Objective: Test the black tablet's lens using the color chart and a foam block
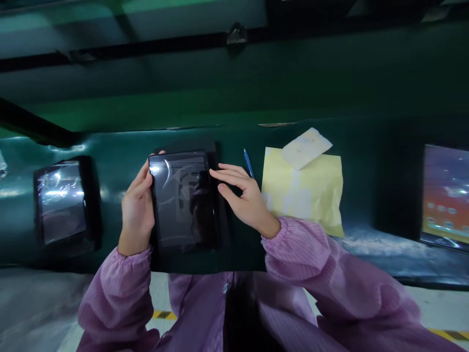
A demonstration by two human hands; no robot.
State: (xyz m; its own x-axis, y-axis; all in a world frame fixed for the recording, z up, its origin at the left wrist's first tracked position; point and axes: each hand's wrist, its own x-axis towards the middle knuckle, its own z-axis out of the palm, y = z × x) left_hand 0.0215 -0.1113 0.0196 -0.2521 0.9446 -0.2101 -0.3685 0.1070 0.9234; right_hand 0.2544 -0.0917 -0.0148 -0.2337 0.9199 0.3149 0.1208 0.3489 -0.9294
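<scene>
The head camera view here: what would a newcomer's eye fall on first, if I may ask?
First comes the black tablet at centre, gripped at its edge by the left hand, with the right hand spread at its other side. To the right lies a pale yellow sheet under a white paper slip. At far right, a brightly lit tablet screen glows orange.

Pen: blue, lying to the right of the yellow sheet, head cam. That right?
No, the side is wrong. In the head view, the blue pen lies to the left of the yellow sheet, between the sheet and the right hand. Blue is correct.
</scene>
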